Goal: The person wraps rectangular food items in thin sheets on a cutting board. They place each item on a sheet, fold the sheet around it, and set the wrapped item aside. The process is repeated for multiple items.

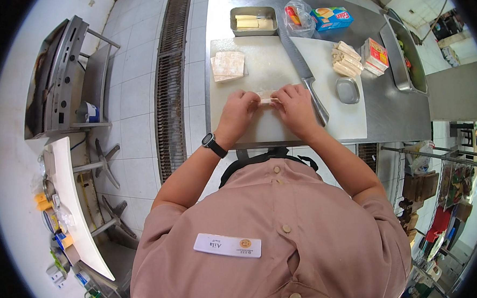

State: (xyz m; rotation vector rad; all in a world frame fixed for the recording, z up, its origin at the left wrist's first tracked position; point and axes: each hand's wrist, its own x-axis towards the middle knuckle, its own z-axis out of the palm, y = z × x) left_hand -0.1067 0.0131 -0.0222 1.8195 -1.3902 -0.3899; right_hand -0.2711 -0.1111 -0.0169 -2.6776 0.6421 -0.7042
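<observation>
My left hand (241, 110) and my right hand (298, 111) are closed, fingertips pinching opposite ends of a small pale wrapper roll (266, 100) on the white cutting board (280, 126). A stack of square, floury wrappers (228, 64) lies beyond my left hand. The large knife (300, 65) rests on the board just past my right hand, handle toward me. Farther right sit several finished-looking rolls (346, 60) in a pile and a small metal dish (347, 90). At the board's far edge, a metal container (254, 30) holds pale yellow sticks that look like cheese.
A blue box (334, 18) and a clear plastic bag (299, 17) stand at the back of the steel table (379, 114). To the right are a red-and-white packet (374, 56) and a deep steel pan (398, 59). A wire rack (408, 194) stands beyond the table's right.
</observation>
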